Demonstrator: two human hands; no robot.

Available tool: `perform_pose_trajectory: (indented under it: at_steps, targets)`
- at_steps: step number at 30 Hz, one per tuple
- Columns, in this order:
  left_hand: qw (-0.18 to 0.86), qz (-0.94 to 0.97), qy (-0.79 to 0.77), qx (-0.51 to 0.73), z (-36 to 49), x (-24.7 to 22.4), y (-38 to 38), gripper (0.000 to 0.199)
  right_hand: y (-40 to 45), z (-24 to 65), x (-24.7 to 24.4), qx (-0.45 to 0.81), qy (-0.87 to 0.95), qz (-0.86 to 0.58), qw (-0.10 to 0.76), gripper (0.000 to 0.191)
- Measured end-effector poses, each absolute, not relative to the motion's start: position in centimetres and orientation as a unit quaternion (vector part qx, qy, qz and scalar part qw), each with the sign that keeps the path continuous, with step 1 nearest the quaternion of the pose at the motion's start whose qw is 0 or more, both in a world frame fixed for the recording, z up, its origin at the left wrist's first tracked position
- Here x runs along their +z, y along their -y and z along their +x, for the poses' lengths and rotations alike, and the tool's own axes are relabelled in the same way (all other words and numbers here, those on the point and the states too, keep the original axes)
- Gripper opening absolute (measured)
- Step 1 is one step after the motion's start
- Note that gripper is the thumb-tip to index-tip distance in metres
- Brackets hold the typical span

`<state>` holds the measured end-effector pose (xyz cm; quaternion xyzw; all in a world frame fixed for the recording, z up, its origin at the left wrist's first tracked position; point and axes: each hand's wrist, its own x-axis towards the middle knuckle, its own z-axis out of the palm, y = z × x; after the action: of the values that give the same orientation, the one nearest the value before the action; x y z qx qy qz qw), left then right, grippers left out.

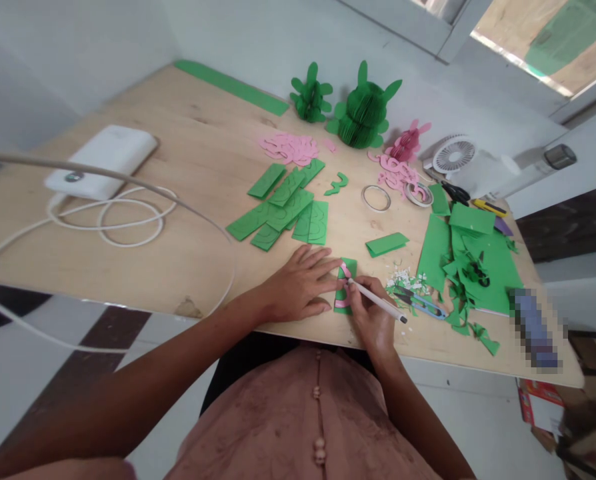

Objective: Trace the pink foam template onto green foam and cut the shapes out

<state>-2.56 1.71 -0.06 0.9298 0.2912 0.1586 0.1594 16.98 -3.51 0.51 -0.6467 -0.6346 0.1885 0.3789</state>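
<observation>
Near the table's front edge lies a small green paper strip [345,308] with a curvy pink paper cutout [341,303] on top. My left hand [298,283] lies flat with its fingers stretched out, the fingertips on the strip and cutout. My right hand [373,317] is closed round a white pen [381,306], its tip at the cutout. Beyond my left hand are several folded green strips [292,212] with drawn outlines. Further back sits a cut green number three [337,183]. A folded green piece [387,244] is to the right.
Blue thread snips [428,307] lie by paper scraps [408,281], right of my right hand. Green sheets [498,267] cover the right side. Paper figures [363,113], a small fan [453,155] and tape rolls [377,198] stand behind. A white power bank [108,157] with its cable is left.
</observation>
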Motion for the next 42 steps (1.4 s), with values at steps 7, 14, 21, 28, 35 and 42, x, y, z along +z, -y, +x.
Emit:
perform_pose_trajectory:
  at_steps: [7, 14, 21, 28, 35, 42]
  targets:
    - [0.16, 0.93, -0.294, 0.155, -2.6, 0.2, -1.7, 0.041, 3.4, 17.0, 0.1, 0.237, 0.604, -0.637, 0.416, 0.015]
    - [0.15, 0.93, -0.291, 0.164, -2.6, 0.1, -1.7, 0.043, 3.2, 16.9, 0.0, 0.287, 0.583, -0.629, 0.427, 0.012]
    - [0.151, 0.931, -0.29, 0.165, -2.5, 0.1, -1.7, 0.045, 2.8, 16.7, 0.5, 0.307, 0.577, -0.627, 0.425, 0.013]
    - [0.156, 0.929, -0.294, 0.163, -2.6, 0.1, -1.7, 0.045, 2.6, 16.5, 1.1, 0.328, 0.571, -0.62, 0.427, 0.012]
    - [0.162, 0.929, -0.294, 0.159, -2.5, 0.1, -1.7, 0.045, 2.4, 16.8, 1.1, 0.325, 0.583, -0.625, 0.405, 0.014]
    - [0.168, 0.927, -0.298, 0.151, -2.5, 0.1, -1.7, 0.046, 2.5, 16.7, 1.1, 0.323, 0.579, -0.627, 0.409, 0.014]
